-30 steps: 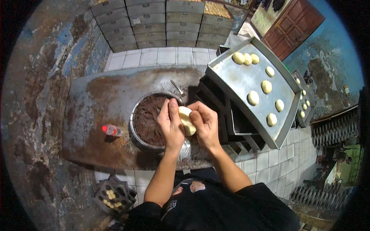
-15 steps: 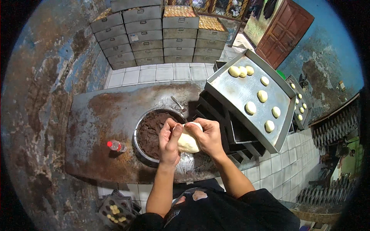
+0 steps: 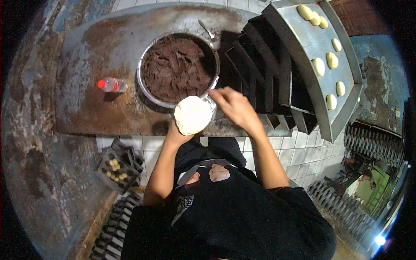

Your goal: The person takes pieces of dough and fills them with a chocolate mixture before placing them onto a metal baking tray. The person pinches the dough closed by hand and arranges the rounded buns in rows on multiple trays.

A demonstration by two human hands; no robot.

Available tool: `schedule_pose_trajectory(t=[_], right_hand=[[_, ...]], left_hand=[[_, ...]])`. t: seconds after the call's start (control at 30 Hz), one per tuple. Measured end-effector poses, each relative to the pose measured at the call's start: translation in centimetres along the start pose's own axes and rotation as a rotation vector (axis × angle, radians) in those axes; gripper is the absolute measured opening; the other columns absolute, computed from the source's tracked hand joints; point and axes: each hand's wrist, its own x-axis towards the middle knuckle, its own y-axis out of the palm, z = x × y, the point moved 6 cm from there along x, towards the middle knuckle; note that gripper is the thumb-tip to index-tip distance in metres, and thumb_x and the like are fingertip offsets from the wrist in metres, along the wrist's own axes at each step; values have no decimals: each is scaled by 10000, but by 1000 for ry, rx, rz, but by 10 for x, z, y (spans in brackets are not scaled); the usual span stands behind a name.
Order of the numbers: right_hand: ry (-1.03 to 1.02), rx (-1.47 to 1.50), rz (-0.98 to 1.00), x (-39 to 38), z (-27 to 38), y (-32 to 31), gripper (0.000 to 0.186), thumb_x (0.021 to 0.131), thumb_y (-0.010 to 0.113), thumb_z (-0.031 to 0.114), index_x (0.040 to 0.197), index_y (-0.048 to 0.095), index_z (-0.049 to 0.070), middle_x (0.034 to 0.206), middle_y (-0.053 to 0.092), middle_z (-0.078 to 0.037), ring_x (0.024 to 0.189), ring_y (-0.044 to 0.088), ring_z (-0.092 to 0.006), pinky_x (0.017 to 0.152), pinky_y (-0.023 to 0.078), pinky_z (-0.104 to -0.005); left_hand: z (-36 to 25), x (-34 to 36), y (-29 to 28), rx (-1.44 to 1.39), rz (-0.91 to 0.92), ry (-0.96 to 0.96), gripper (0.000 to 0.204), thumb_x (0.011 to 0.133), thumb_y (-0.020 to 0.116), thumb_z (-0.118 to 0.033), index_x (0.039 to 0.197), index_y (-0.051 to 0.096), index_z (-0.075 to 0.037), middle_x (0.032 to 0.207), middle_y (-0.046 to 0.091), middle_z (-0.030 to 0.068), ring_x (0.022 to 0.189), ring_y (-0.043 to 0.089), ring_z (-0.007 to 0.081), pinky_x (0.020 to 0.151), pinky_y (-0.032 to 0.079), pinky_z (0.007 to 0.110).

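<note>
We see a worn metal bench (image 3: 99,47), its grey surface mottled with rusty brown patches. On it stands a round, shiny metal bowl (image 3: 139,78) filled with dark brown paste (image 3: 173,67), thick, lumpy and furrowed. To its left lies a clear plastic bottle (image 3: 116,85) with a red cap; beyond the rim, a slim metal spoon (image 3: 206,28). At the right, we find a shallow grey metal tray (image 3: 305,39) carrying smooth, rounded dough pieces (image 3: 319,66).

The dough disc (image 3: 193,115) is pale cream, soft-looking and flattened, roughly round with a slightly uneven edge. It rests on our left hand (image 3: 175,135), at the bowl's near side; the dough hides those fingers, so we cannot tell how they are set. Our right hand (image 3: 235,108), blurred, is just beside the disc, its fingers partly curled; whether they pinch anything, we cannot tell.
</note>
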Motion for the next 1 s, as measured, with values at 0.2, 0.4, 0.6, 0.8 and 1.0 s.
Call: schedule_pose_trajectory(t=[0.2, 0.4, 0.6, 0.8, 1.0], right_hand=[[-161, -856, 89, -23, -220, 208, 389, 957, 548, 130, 1340, 590, 75, 1498, 549, -179, 1228, 663, -386, 1000, 578, -491], [-226, -365, 224, -8, -158, 163, 363, 949, 516, 65, 1306, 562, 115, 1328, 649, -183, 1026, 719, -424, 863, 610, -499], [-414, -354, -82, 47, -45, 101, 431, 901, 572, 32, 1318, 603, 135, 1178, 611, -211, 1035, 685, -406, 805, 603, -497], [-547, -529, -66, 81, -34, 122, 432, 901, 590, 90, 1325, 655, 142, 1213, 573, -172, 1067, 669, -331, 843, 604, -435], [-544, -637, 63, 87, -37, 151, 314, 943, 567, 134, 1227, 701, 136, 1199, 604, -150, 1014, 695, -312, 791, 611, -440]], left_hand=[[21, -28, -63, 542, -103, -148, 417, 749, 869, -198, 1099, 729, -20, 1001, 749, 179, 964, 721, 366, 877, 556, 449], [73, -91, -133, 511, -421, -260, 377, 731, 855, -117, 1076, 729, -30, 952, 760, 183, 924, 753, 357, 805, 587, 414], [54, -81, -135, 624, -521, -108, 410, 712, 869, -113, 1092, 732, -46, 950, 755, 183, 924, 737, 404, 798, 592, 447], [15, -62, -118, 857, -391, -163, 299, 763, 817, -106, 1049, 746, -61, 909, 756, 176, 886, 745, 388, 762, 588, 448], [24, -75, -124, 569, -429, -249, 266, 808, 774, -77, 1063, 732, -16, 963, 770, 178, 916, 758, 350, 788, 583, 439]])
